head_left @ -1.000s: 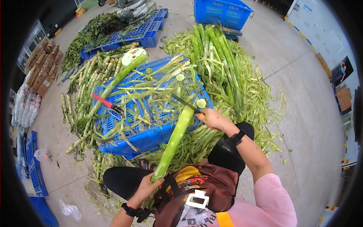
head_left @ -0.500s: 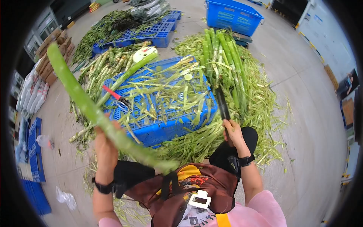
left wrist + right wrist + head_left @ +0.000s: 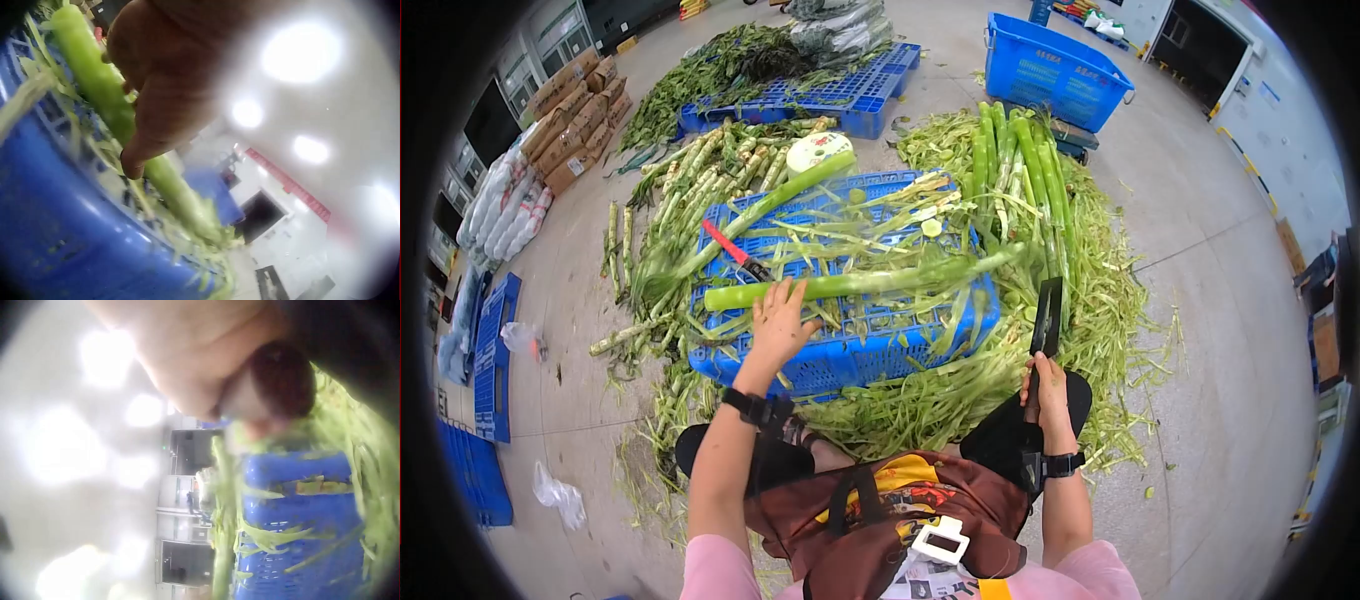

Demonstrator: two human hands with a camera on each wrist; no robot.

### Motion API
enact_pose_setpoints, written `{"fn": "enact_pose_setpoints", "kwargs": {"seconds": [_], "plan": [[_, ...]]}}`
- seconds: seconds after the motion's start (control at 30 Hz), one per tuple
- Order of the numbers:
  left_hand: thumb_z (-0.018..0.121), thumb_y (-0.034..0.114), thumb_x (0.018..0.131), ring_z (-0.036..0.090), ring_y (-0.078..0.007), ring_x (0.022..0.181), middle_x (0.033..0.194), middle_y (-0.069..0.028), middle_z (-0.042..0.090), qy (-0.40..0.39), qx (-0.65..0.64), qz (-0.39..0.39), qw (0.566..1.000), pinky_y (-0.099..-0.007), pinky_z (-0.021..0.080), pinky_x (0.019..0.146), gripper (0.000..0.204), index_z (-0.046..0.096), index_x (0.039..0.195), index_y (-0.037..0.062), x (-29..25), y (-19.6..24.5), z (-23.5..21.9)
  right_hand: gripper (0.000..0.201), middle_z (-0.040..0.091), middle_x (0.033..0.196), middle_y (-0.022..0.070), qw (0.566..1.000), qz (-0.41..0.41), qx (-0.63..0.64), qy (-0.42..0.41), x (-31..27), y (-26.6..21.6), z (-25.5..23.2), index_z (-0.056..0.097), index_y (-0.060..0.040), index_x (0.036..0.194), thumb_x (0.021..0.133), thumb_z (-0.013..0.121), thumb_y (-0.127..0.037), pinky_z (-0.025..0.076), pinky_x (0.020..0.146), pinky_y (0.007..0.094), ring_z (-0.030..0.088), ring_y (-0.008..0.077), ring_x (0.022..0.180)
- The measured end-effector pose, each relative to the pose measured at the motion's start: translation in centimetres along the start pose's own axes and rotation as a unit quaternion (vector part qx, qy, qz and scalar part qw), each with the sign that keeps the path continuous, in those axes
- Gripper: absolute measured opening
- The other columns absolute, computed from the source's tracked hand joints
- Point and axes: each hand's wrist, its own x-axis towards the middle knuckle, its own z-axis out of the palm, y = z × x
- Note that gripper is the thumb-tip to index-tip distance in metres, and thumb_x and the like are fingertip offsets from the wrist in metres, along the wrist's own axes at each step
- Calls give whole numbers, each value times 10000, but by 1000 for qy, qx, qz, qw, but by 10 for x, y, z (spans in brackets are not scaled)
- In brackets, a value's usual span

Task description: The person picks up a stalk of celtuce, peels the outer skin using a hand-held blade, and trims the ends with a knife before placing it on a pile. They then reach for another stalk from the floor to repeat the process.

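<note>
A peeled celtuce stem lies across the top of an upturned blue crate, among green peelings. My left hand is at its left end, fingers spread and touching it; in the left wrist view the thumb lies along the stem's side. My right hand grips a dark-bladed knife by its handle, blade pointing forward, to the right of the crate. In the right wrist view the dark handle end shows under the fist. A red-handled tool lies behind the left hand.
Another peeled stem slants across the crate's left side. Peeled stems lie on peelings at right; unpeeled stalks are heaped at left. Behind stand a blue pallet and a blue basket.
My left hand has swung the stem from upright at the left down onto the crate, and its fingers have spread. The right hand, earlier cutting at the stem's end, has drawn the knife aside right.
</note>
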Motion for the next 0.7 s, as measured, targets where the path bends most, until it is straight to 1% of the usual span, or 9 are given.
{"fn": "enact_pose_setpoints", "kwargs": {"seconds": [0.13, 0.27, 0.37, 0.4, 0.43, 0.5, 0.57, 0.63, 0.7], "plan": [[727, 251, 750, 442, -259, 1244, 1294, -111, 496, -23, 88, 62, 994, -564, 292, 1018, 639, 449, 1314, 133, 29, -33, 11, 353, 498, 546, 37, 999, -17, -33, -15, -6, 0, 3, 524, -30, 901, 949, 516, -379, 404, 382, 255, 491, 118, 410], [741, 275, 731, 562, -290, 1063, 1079, -98, 610, -108, 109, 81, 985, -477, 370, 919, 493, 545, 1152, 112, 57, -49, 9, 278, 512, 581, 30, 992, -63, -106, 4, -5, 9, 2, 541, -9, 944, 913, 600, -279, 406, 408, 256, 496, 106, 436], [729, 267, 739, 577, -333, 980, 992, -143, 620, -202, 21, 108, 973, -446, 419, 850, 432, 579, 1102, 86, 47, -33, -27, 336, 615, 711, 123, 943, -197, -260, 60, -8, 18, -4, 574, 7, 1009, 856, 661, -279, 494, 567, 336, 617, 192, 602], [714, 264, 777, 598, -284, 908, 943, -123, 630, -246, -72, 86, 963, -389, 463, 791, 382, 597, 1080, 65, 36, -29, -33, 387, 649, 823, 166, 948, -170, -263, 59, -10, 16, -6, 577, -25, 1100, 818, 687, -266, 504, 691, 369, 656, 272, 745], [707, 271, 798, 592, -233, 874, 929, -100, 626, -292, -183, 53, 937, -357, 471, 763, 378, 594, 1085, 54, 20, -22, -39, 384, 651, 831, 173, 941, -183, -278, 59, -11, 15, -6, 579, -27, 1097, 818, 683, -268, 505, 694, 374, 656, 293, 755], [687, 284, 848, 550, -106, 832, 932, -42, 601, -390, -313, -23, 866, -286, 469, 714, 379, 572, 1106, 32, -17, 1, -52, 377, 656, 847, 187, 927, -207, -309, 55, -11, 14, -5, 582, -31, 1092, 818, 676, -272, 507, 702, 384, 655, 335, 776], [657, 293, 878, 610, -165, 776, 932, -51, 571, -474, -546, -182, 667, -300, 502, 687, 441, 480, 1219, 77, -63, 7, -34, 395, 663, 887, 187, 895, -234, -375, 65, -18, -1, 8, 584, -51, 1112, 819, 664, -303, 503, 727, 399, 647, 359, 833], [639, 366, 877, 613, -206, 743, 912, -65, 560, -483, -701, -234, 470, -305, 503, 656, 550, 439, 1271, 39, -106, 21, -11, 402, 666, 903, 183, 869, -254, -421, 62, -17, -10, 22, 584, -63, 1122, 822, 658, -320, 502, 731, 404, 645, 356, 842], [623, 393, 876, 594, -200, 732, 930, -69, 558, -470, -767, -247, 359, -307, 500, 658, 600, 420, 1297, 17, -142, 40, 16, 426, 668, 921, 179, 865, -259, -428, 43, -16, -18, 39, 579, -72, 1157, 825, 651, -329, 499, 715, 413, 641, 360, 838]]}}
